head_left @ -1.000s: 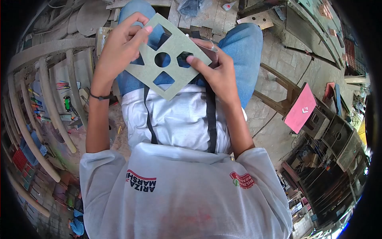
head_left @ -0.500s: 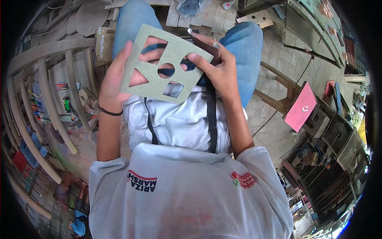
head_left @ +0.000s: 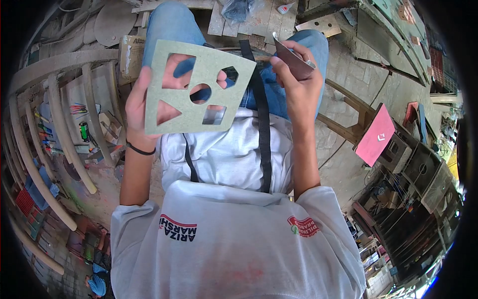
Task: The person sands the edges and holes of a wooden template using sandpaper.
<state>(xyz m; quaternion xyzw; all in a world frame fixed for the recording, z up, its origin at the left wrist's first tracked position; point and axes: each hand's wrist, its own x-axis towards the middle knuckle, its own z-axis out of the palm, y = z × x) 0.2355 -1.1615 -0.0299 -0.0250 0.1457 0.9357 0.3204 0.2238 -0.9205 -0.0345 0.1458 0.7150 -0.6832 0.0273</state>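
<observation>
My left hand [head_left: 135, 104] grips a pale grey-green board [head_left: 192, 117] by its left side, the fingers behind it and showing through the cut-outs. The board has a round hole in the middle, with a triangle, a hexagon and two four-sided openings around it. It is held tilted above my lap. To the right, apart from the board, my right hand [head_left: 301, 92] is closed on a bent piece of brown sandpaper [head_left: 295, 62], pinched between thumb and fingers.
A pink panel [head_left: 376, 134] lies on a wooden frame at the right. Curved wooden slats [head_left: 64, 119] stand on the left. A small white bottle [head_left: 285, 8] and a clear plastic bag [head_left: 236, 10] lie at the top. A black strap [head_left: 264, 144] hangs over my lap.
My right hand has moved right with the sandpaper, away from the board's edge, and its thumb has left the board. The board has turned slightly and shifted a little left and down.
</observation>
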